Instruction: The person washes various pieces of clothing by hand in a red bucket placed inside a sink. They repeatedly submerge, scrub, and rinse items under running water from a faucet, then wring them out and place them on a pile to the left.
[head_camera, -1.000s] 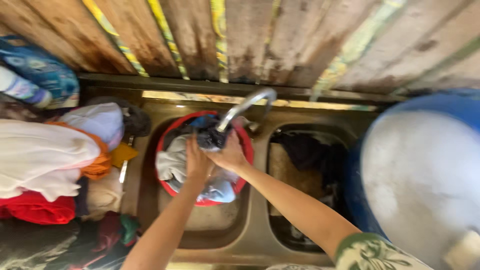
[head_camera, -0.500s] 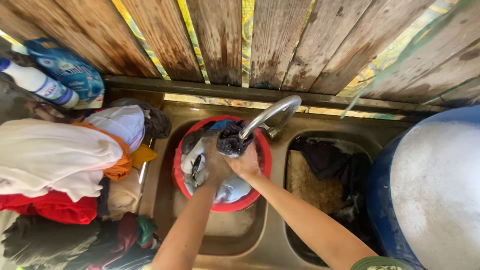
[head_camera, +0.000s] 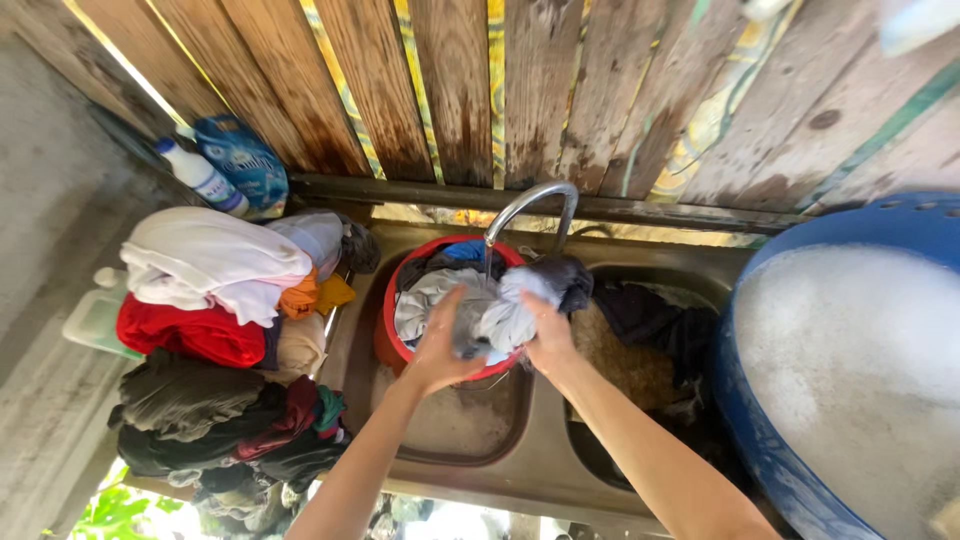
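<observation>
Blue pouch (head_camera: 240, 160), white bottle (head_camera: 200, 177) top-left

Daylight scene, bright overall. Sun enters through gaps between the wooden fence boards (head_camera: 450, 90) and glares on the foam in the blue tub (head_camera: 850, 370). The sink basins (head_camera: 470, 420) lie in soft shadow. Wide-angle distortion bends the edges; corners are slightly blurred, the centre sharp.

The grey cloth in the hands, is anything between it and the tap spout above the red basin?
Nothing visible does. Both the left hand and the right hand grip the grey cloth directly below the tap spout, over the red basin. Only open air lies between cloth and spout.
</observation>
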